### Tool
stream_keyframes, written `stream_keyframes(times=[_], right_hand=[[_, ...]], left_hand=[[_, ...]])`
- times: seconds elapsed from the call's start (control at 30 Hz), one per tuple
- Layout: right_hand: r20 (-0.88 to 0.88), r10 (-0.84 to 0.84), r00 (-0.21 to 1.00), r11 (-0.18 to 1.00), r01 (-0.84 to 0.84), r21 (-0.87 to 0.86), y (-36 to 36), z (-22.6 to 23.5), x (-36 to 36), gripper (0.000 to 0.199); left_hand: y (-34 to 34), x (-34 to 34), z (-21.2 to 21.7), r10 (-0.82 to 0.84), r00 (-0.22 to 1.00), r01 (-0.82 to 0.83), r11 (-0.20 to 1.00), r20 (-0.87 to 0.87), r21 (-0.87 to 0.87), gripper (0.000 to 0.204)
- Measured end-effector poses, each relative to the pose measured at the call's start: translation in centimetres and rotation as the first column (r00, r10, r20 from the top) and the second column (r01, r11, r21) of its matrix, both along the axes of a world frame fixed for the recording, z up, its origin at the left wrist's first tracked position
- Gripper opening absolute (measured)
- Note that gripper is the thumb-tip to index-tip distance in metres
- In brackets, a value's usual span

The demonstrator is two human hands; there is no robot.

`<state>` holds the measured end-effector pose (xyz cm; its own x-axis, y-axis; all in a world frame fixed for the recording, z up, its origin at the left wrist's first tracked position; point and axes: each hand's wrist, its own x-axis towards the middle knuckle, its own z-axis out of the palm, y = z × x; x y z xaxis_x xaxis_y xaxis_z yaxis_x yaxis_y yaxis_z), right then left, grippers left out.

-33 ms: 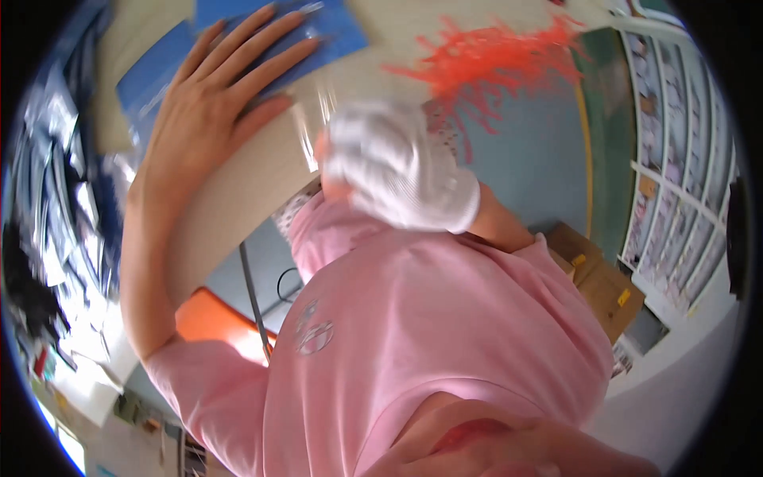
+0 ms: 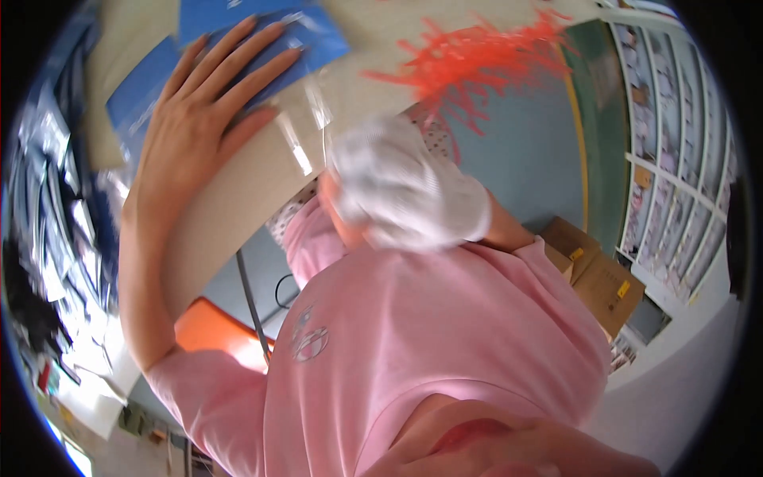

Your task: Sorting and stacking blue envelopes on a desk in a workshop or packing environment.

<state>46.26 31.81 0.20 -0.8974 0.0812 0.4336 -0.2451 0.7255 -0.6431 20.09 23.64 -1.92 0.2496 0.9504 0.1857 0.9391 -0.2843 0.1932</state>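
Observation:
My left hand (image 2: 208,119) lies flat with fingers spread on a blue plastic packet (image 2: 314,36) at the edge of a beige table (image 2: 238,199), upper left. My right hand (image 2: 405,195), in a white glove, is raised at the table's edge in the centre and is blurred. A strip of clear film (image 2: 306,131) lies on the table just left of it; whether the glove grips it cannot be told. A bunch of orange-red shredded strips (image 2: 477,63) lies on the table beyond the glove. My pink sweatshirt (image 2: 429,342) fills the lower middle.
Brown cardboard boxes (image 2: 600,274) stand on the floor at the right, with white shelving (image 2: 675,199) behind them. An orange seat (image 2: 214,330) shows under the table at lower left. Cluttered packets (image 2: 56,222) line the left rim.

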Motion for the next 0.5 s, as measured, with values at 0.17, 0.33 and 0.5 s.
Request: stream_keyframes(times=[0.17,0.33,0.5], right_hand=[[0.011,-0.393,0.919,0.647,0.285,-0.707,5.2,3.8,7.6,0.008],[0.301,-0.844,0.443,0.436,0.895,-0.094,10.4,0.9,7.8,0.014],[0.227,-0.87,0.437,0.473,0.87,0.14,11.7,-1.7,6.2,0.015]], left_hand=[[-0.2,0.5,1.2,-0.012,0.998,0.007,0.997,-0.061,-0.076,0.053],[-0.6,1.8,2.2,-0.009,0.996,-0.004,0.99,-0.087,-0.143,0.054],[-0.7,1.6,2.5,0.004,1.0,-0.003,0.983,0.005,-0.182,0.055]])
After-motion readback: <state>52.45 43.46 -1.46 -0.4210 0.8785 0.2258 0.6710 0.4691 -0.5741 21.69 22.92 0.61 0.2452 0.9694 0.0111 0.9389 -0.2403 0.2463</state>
